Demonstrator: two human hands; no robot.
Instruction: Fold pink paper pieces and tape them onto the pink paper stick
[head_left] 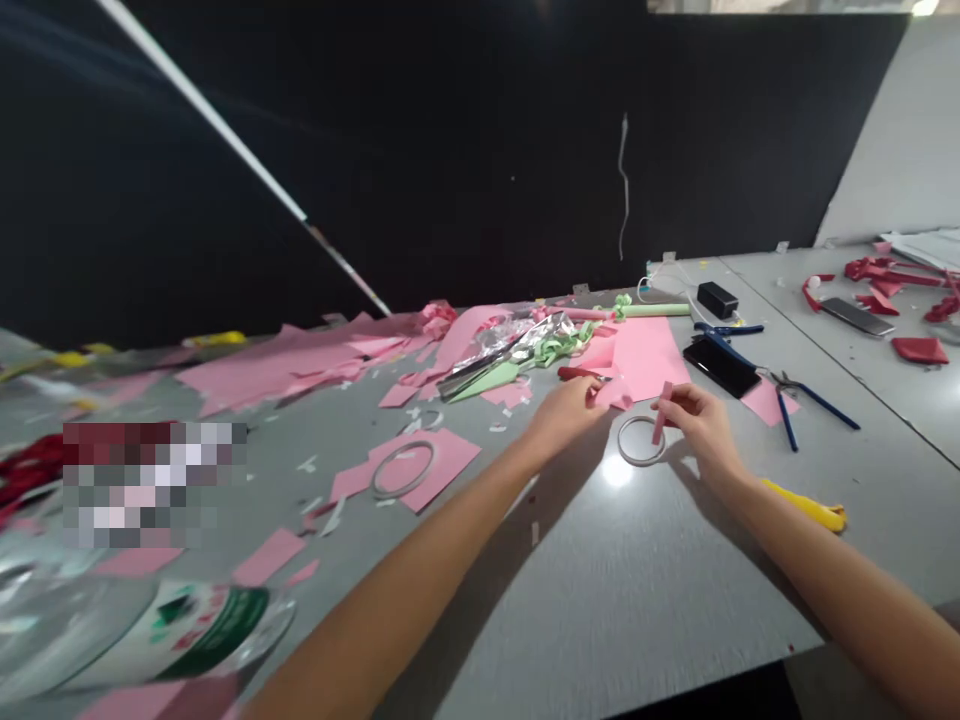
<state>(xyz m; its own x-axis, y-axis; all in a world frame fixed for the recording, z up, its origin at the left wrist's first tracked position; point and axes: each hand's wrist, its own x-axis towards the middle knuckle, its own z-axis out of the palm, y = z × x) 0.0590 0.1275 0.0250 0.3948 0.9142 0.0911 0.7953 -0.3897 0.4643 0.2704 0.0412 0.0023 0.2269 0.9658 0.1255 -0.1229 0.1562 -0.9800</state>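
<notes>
My right hand [699, 428] pinches a narrow pink paper strip [661, 415] upright above the table. Just below the strip lies a thin grey ring [621, 449], flat on the tabletop. My left hand [568, 414] is closed at the fingertips on a small pink paper piece [616, 393], to the left of the ring. A red-handled tool [577, 373] lies right behind the left fingers, its far end hard to make out. A large pink sheet [651, 350] is spread beyond both hands.
A black phone [720, 366], blue-handled pliers [819, 402] and a yellow object [808, 505] lie to the right. Pink scraps, another ring [403, 487] and crumpled foil [517, 345] cover the left and back. A plastic bottle [202, 625] lies front left. A black panel [450, 150] rises behind.
</notes>
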